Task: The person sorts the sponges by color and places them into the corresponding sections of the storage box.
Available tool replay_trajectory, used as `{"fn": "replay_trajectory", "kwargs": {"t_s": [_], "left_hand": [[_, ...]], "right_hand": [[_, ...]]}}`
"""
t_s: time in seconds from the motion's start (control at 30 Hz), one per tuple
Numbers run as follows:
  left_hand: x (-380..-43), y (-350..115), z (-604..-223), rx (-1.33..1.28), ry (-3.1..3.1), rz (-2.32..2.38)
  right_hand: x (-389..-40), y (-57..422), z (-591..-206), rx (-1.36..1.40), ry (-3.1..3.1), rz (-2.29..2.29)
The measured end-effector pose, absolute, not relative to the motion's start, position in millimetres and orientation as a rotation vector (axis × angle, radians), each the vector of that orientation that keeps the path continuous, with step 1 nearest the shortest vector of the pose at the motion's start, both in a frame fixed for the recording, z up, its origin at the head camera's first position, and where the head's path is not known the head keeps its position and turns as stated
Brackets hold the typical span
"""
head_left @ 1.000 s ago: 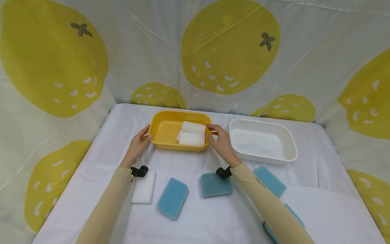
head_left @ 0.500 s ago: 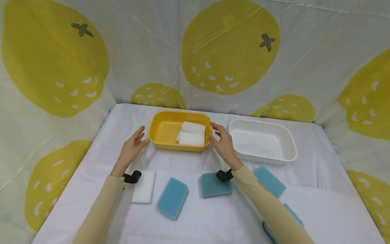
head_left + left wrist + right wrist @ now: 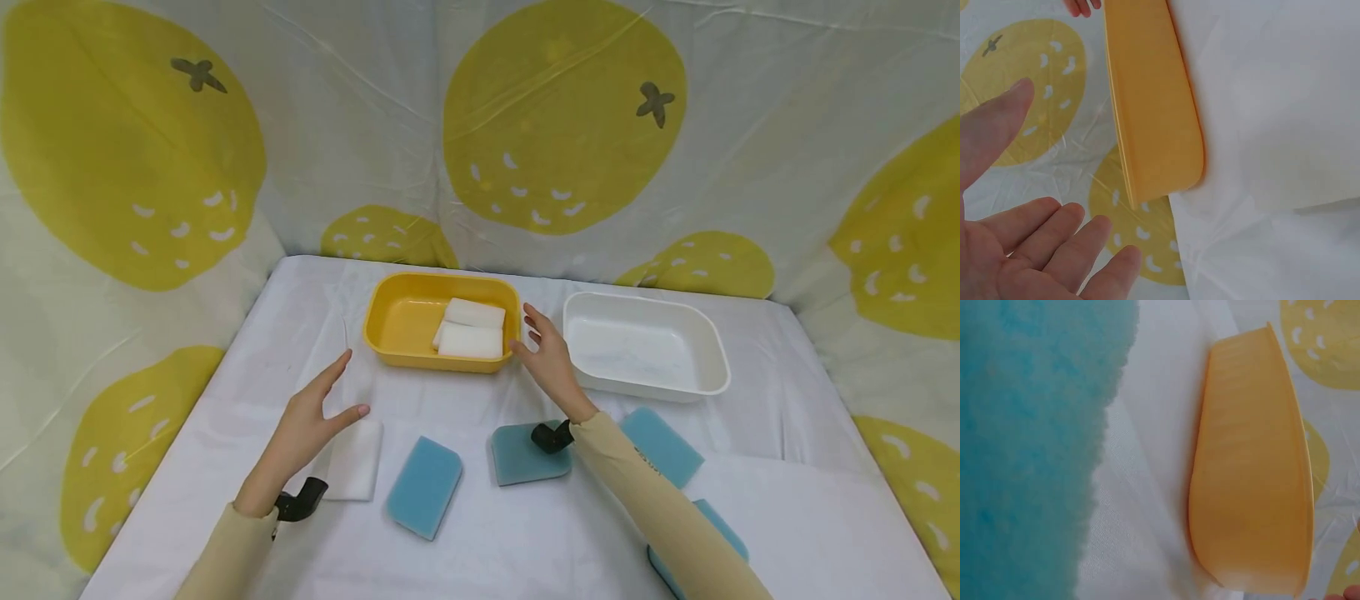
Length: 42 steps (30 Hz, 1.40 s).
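Note:
My left hand [image 3: 300, 429] hangs in the air with thumb and fingers spread, holding nothing. It is nearest to a white sponge [image 3: 358, 471] and partly covers it. In the left wrist view, the palm and fingers [image 3: 1063, 250] are apart from the yellow basin [image 3: 1157, 119]. My right hand [image 3: 552, 362] is at the right end of the yellow basin [image 3: 401, 360], fingers loosely bent; whether a fingertip touches the rim I cannot tell. Several white sponges [image 3: 471, 340] lie overlapping in the basin's right half.
Right of the yellow basin stands a white basin [image 3: 648, 385]. Blue sponges lie nearer on the white cloth: one left of centre [image 3: 425, 487], one under the right wrist [image 3: 513, 467], another below the white basin [image 3: 663, 446], and one partly behind the right sleeve [image 3: 723, 529].
My left hand has let go of the yellow basin and moved back, down and left, toward the white sponge. The right hand has loosened from the basin's rim, shifting slightly right.

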State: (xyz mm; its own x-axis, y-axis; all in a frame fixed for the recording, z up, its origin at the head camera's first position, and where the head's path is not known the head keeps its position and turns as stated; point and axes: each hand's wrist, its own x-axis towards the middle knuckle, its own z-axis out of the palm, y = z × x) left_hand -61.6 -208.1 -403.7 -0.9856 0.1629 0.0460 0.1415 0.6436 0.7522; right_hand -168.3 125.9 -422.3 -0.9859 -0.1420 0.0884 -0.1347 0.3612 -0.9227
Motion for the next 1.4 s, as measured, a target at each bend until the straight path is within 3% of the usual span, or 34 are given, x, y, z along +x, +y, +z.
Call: {"fn": "replay_trajectory", "kwargs": {"t_s": [0.7,1.4], "left_hand": [[-9.8,-186.9,-413.4,0.291,2.898,1.172],[16.7,-177.7,-434.5,0.018,2.871,1.09]], "right_hand": [[-167.1,125.1,-433.8,-0.168,2.564,-1.635],[-166.3,125.0,-440.2,-0.172,2.54,-1.607]]}}
